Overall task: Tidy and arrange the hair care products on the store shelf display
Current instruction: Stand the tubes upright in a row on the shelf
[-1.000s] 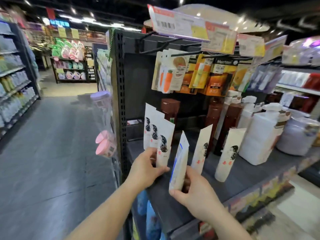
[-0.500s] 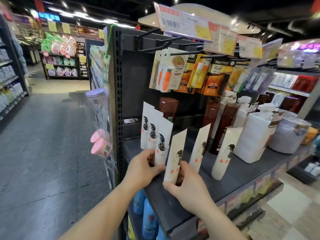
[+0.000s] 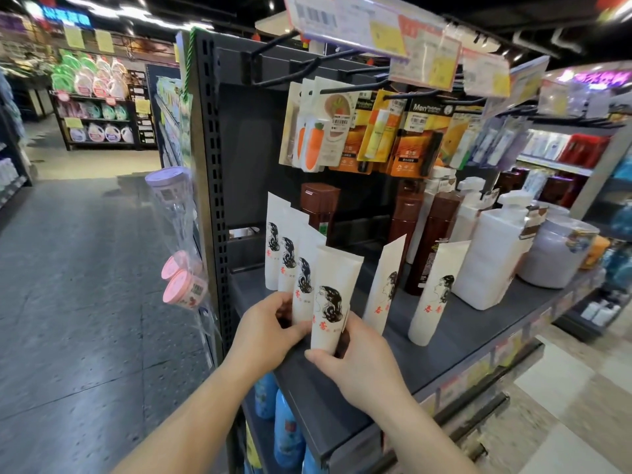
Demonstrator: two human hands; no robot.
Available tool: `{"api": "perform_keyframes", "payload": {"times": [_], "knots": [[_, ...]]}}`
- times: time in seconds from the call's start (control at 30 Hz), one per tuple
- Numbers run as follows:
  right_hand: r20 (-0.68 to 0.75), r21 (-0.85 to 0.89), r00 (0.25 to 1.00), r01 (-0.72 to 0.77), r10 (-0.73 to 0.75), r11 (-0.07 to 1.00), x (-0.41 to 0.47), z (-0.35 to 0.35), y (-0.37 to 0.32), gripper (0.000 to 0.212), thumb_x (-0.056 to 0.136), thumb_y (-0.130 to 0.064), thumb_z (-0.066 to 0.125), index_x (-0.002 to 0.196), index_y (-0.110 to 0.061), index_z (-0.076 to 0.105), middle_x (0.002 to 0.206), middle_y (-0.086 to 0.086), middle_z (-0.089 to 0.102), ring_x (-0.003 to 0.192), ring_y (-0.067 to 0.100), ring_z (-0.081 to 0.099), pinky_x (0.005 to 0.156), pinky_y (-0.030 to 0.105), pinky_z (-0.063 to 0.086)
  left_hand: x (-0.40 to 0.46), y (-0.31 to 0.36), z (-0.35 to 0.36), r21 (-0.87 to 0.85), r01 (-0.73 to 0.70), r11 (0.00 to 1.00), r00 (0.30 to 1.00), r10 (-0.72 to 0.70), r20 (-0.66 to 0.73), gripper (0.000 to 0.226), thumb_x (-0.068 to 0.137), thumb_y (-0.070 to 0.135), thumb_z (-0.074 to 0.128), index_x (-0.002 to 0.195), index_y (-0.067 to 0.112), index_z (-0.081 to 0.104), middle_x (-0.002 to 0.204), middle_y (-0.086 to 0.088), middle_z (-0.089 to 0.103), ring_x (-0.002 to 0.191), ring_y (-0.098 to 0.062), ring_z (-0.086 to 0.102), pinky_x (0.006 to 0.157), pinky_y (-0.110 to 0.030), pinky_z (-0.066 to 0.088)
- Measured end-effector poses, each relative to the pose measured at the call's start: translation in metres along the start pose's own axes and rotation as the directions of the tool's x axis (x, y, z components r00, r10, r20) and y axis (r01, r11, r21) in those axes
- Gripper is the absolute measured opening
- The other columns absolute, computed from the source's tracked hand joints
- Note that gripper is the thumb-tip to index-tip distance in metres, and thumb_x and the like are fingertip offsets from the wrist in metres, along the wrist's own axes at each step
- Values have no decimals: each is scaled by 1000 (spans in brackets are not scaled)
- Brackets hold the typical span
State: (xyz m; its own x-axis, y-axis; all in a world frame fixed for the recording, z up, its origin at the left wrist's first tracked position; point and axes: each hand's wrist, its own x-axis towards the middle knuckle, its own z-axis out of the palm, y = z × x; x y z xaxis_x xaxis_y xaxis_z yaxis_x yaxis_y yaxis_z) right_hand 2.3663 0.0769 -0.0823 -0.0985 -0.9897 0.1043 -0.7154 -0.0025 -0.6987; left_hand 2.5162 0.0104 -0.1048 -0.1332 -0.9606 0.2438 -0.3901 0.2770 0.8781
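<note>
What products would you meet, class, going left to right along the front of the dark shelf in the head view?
Cluster of white tubes → tube gripped in both hands → slanted tube → next tube → white pump bottle → lilac jar.

Front tube [image 3: 333, 299] hides right hand's [image 3: 359, 367] fingers

- The tube [image 3: 330, 299] in the right hand [image 3: 355, 362] has turned: a second ago it showed a blue-marked edge, now its printed face looks out.
- It has moved left, up against the row of tubes [image 3: 290, 254] by the left hand [image 3: 265, 331].
</note>
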Motion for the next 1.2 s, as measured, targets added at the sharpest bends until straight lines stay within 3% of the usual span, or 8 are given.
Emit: {"api": "perform_keyframes", "payload": {"times": [0.5,0.63,0.8,0.87,0.93,1.03,1.13,1.2], "knots": [[-21,-41,999,-30,29,999,-2,-3,-9,48,68,-57,73,101,-36,45,94,-19,60,91,5,59,78,33,54,-4,-1,0,16,-40,999,999,40,-15,39,76,26,78,106,43,59,92,25,67,89,16,58,69,-1,43],[27,-29,998,-59,60,998,-12,-21,-7,63,58,-61,77,105,-38,42,98,-22,56,92,-1,56,76,23,49,-4,-4,0,24,-30,999,999,31,-16,40,75,29,78,109,39,61,94,25,67,89,16,57,70,-1,42],[-250,74,960,-111,126,991,-21,-46,8,32,79,-36,70,87,-31,40,91,-10,53,77,4,51,62,20,41,-4,-5,0,-37,-39,999,999,39,-4,49,73,28,81,115,38,58,99,24,67,94,15,57,74,0,41],[-256,110,956,-117,142,987,-11,-45,16,32,83,-26,68,102,-32,42,108,-11,54,91,3,55,77,25,48,-5,-7,0,-78,-8,997,999,5,-34,51,73,30,80,117,36,56,104,23,65,95,14,57,77,-4,43],[-180,105,974,-123,140,987,0,-41,20,60,85,-22,67,135,-29,35,128,-14,48,114,9,53,96,31,46,-12,-7,0,-135,8,991,989,-28,-148,47,73,29,79,114,31,56,108,18,63,97,10,58,82,-12,46],[-86,71,984,-152,158,986,12,-38,24,71,87,-22,66,145,-29,26,127,-13,50,120,12,51,99,34,44,-32,-3,3,-69,-95,993,949,70,-307,38,71,30,80,99,37,56,101,16,60,96,5,57,81,-12,46],[-65,7,989,-132,132,991,16,-39,27,45,83,-28,71,117,-33,42,107,-16,57,105,10,58,86,30,49,-46,4,6,-43,-100,994,987,93,-134,49,59,47,80,101,41,56,98,22,61,95,3,57,79,-10,44],[-38,-19,992,-121,121,992,13,-40,28,47,74,-36,78,107,-33,45,101,-19,59,97,6,58,79,27,49,-46,8,9,28,-94,995,995,93,39,56,57,47,82,105,48,54,100,27,62,96,6,57,81,-12,45]]}}
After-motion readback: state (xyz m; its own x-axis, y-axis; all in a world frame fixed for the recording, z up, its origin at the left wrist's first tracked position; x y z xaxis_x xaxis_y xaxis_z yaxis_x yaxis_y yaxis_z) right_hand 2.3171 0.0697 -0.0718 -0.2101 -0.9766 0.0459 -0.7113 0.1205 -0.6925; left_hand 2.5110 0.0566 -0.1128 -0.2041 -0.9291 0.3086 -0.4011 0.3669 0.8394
